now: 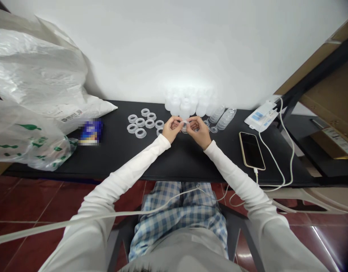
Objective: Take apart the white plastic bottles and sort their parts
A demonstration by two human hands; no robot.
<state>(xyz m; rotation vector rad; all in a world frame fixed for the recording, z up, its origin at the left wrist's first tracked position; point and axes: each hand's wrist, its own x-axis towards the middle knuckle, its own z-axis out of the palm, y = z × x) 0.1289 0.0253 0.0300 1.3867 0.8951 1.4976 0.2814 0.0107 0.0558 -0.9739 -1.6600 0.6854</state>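
My left hand (171, 128) and my right hand (200, 132) meet near the middle of the black table. Between their fingertips they pinch a translucent plastic ring (184, 127), one hand on each side of it. Part of the ring is hidden by the fingers. Left of my left hand lie several similar flanged rings (140, 132), spread loosely on the table. Behind both hands stands a group of frosted white bottles (185, 108), blurred by glare. To the right, nested transparent plastic pieces (227, 119) lie in stacks, with a small ring-shaped piece (214, 129) beside them.
A phone (251, 150) on a charging cable lies at the right, near a white power strip (261, 116). Large white plastic bags (37, 75) and a blue packet (91, 132) occupy the left. A cable (128, 213) crosses above my lap. Behind the table rises a wall.
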